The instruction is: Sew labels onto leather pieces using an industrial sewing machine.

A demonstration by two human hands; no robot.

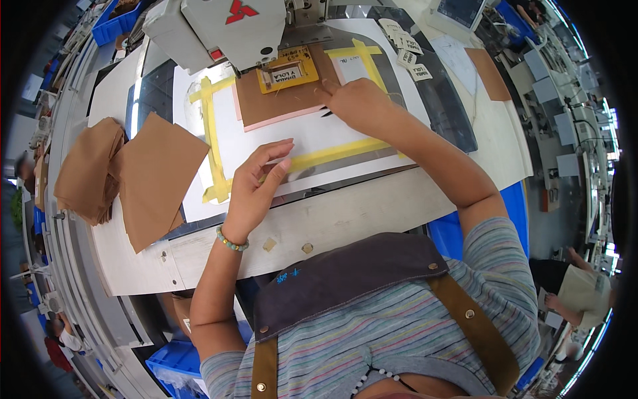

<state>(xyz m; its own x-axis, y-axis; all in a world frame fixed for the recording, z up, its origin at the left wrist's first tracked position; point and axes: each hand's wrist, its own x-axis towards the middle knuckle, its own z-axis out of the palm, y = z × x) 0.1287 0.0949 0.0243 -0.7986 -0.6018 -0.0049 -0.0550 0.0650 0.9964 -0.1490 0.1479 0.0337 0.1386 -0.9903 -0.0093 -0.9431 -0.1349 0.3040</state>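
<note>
Beneath the sewing machine head (199, 30), a yellow frame (268, 82) with a printed label inside lies on a brown piece (259, 110) with pink edging, on a white sheet (379, 126) marked out with yellow tape. My right hand (359, 106) reaches onto the brown piece's right part, beside the frame, fingertips touching it; a dark pointed tool (326, 113) pokes out from under its curled fingers. My left hand (259, 183) hovers over or rests on the lower left of the white sheet, fingers loosely bent and apart, holding nothing.
Brown pieces (156, 179) are stacked at the left. Several small labels (409, 43) lie at the upper right, near another brown piece (488, 73) and a monitor (455, 13). Blue bins (512, 206) sit below the table. Other people (575, 292) are at the far edges.
</note>
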